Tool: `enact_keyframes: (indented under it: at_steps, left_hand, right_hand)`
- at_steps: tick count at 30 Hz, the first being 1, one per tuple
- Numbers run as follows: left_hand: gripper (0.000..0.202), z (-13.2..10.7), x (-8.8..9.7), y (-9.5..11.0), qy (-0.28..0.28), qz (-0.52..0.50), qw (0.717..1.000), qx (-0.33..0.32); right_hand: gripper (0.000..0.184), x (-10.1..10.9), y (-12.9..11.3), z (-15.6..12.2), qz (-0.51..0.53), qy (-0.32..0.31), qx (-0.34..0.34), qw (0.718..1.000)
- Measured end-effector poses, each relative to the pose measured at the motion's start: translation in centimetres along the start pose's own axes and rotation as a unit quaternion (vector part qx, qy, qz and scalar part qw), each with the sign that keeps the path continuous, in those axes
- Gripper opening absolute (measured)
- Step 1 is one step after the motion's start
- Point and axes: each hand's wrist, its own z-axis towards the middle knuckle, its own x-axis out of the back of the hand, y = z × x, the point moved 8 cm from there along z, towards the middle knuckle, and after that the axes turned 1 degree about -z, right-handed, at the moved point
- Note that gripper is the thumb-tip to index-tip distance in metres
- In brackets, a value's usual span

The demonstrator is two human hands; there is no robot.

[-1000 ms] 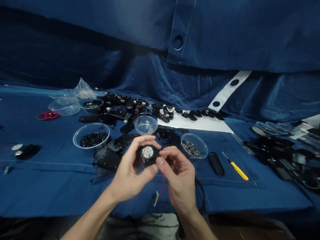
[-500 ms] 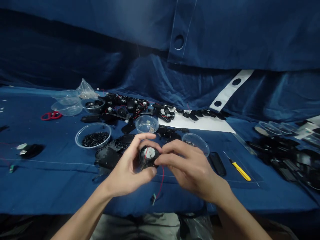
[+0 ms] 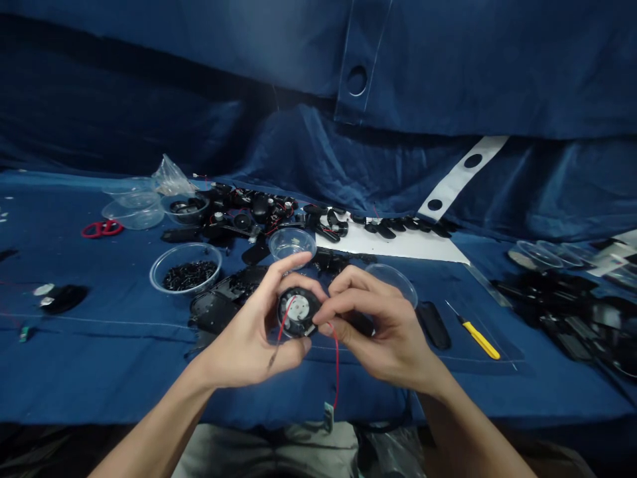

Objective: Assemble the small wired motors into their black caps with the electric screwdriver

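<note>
A small round black speaker (image 3: 297, 312) with a white centre sits between my hands, its face tilted up. My left hand (image 3: 249, 335) grips it from the left, with the thumb along its lower edge and the fingers over the top. From the right, my right hand (image 3: 383, 328) pinches its rim with thumb and fingertips. A thin red wire (image 3: 336, 372) hangs from the speaker past my right hand. A small connector (image 3: 328, 417) dangles at the wire's end, near the cloth's front edge.
The blue cloth-covered table holds a clear bowl of black screws (image 3: 185, 273), a clear bowl (image 3: 292, 244), black casing parts (image 3: 213, 312), a black handset-shaped part (image 3: 432, 325), a yellow-handled screwdriver (image 3: 480, 340), red scissors (image 3: 102, 229), and a white sheet (image 3: 413, 247) with black parts.
The speaker has turned, its face showing more fully. My right hand has moved in closer and now pinches the rim. The red wire and connector hang further right and lower.
</note>
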Motion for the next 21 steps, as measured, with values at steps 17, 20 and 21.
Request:
enact_keyframes:
  at_steps: [17, 20, 21]
  left_hand:
    - [0.089, 0.9, -0.3, 0.8, -0.028, -0.063, 0.998, 0.013]
    - [0.084, 0.9, -0.2, 0.5, -0.012, -0.099, 0.995, 0.015]
    - [0.083, 0.9, -0.2, 0.4, -0.003, -0.102, 0.995, 0.011]
  right_hand:
    - [0.012, -0.4, -0.9, 0.0, -0.059, -0.033, 0.053, 0.996]
    - [0.015, -0.3, -0.3, 0.0, -0.026, -0.004, 0.032, 0.999]
    - [0.018, -0.2, 0.0, -0.1, -0.014, 0.012, 0.022, 1.000]
